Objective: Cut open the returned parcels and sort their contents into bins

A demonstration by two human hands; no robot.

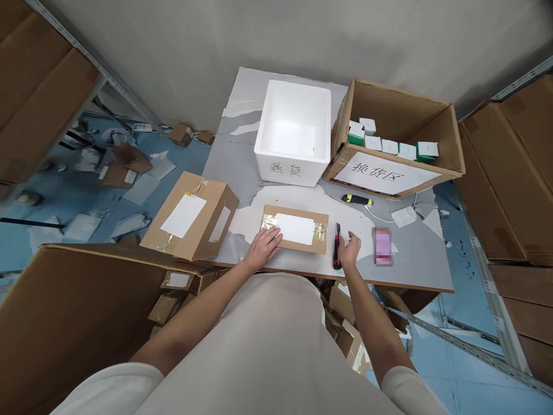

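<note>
A small sealed cardboard box (295,229) with a white label and shiny tape at both ends lies near the table's front edge. My left hand (264,248) rests on its left end, fingers stretched over the top and side. To the right of the box lies a red-and-black utility knife (336,246), its tip pointing away from me. My right hand (350,249) is right beside the knife and seems to touch its handle, fingers apart. Whether it bears on the knife is hard to see.
A larger taped carton (190,216) stands at left. Behind are a white foam box (293,172) and an open carton (400,176) holding several white-green boxes. A yellow-black cutter (356,199) and a blurred pink item (382,246) lie at right. A big open box (86,323) stands below left.
</note>
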